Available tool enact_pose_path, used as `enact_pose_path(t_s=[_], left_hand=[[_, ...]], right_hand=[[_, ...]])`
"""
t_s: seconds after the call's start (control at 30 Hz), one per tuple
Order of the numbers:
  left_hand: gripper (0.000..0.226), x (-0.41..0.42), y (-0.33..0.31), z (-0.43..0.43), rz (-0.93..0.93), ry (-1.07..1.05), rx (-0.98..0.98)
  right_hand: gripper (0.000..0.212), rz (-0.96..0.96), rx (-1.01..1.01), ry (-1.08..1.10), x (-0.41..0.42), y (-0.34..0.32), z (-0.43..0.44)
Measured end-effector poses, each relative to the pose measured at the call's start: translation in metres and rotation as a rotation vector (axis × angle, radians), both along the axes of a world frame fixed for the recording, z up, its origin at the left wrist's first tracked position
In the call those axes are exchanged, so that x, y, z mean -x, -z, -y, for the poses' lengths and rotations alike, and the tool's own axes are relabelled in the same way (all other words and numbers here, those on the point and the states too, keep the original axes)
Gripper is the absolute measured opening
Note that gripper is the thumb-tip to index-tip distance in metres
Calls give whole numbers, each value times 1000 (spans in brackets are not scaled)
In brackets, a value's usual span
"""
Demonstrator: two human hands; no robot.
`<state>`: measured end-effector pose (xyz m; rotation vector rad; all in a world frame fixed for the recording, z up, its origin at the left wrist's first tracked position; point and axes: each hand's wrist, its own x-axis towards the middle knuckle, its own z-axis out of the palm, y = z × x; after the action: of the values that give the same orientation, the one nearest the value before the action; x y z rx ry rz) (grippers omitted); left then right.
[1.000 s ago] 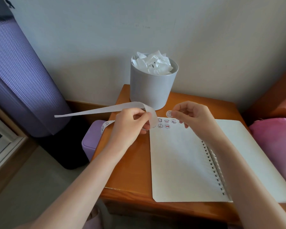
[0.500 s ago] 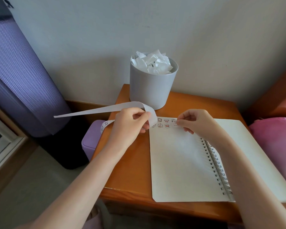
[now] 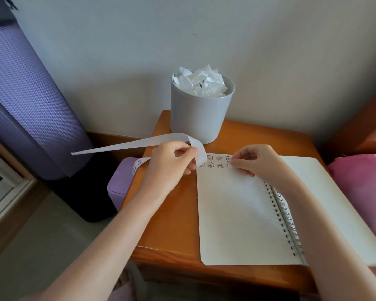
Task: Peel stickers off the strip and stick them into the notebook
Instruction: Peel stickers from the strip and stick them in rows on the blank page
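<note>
Table [image 3: 172,224] carries the open notebook [image 3: 237,213]; I note its right page is cut off by the frame edge. Left hand [image 3: 169,164] grip: pinching the sticker strip [image 3: 128,146], which loops over the page's top-left corner, printed tail partly hidden behind the hand. Right hand [image 3: 256,161]: curled fingertips down among the stickers [image 3: 215,161] at the page top; whether that grip grasps one, I cannot tell.

Soft daylight, sharp, edges bowed

Stickers [image 3: 219,165]: designs too small for detail.
</note>
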<state>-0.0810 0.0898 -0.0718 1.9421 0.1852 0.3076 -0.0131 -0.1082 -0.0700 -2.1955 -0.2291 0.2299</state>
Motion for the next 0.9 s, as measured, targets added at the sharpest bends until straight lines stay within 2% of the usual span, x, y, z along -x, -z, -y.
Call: enact_pose_path(t_s=[0.43,0.73,0.9], left_hand=[[11,0,0,0,-6,-8,-4],[18,0,0,1,-17,-14,-9],[18,0,0,3,-19,-8,3]], right_hand=[[12,32,53,-3,-4,7,-1],[6,79,62,19,-2,11,-4],[20,117,49,37,-2,13,-2]])
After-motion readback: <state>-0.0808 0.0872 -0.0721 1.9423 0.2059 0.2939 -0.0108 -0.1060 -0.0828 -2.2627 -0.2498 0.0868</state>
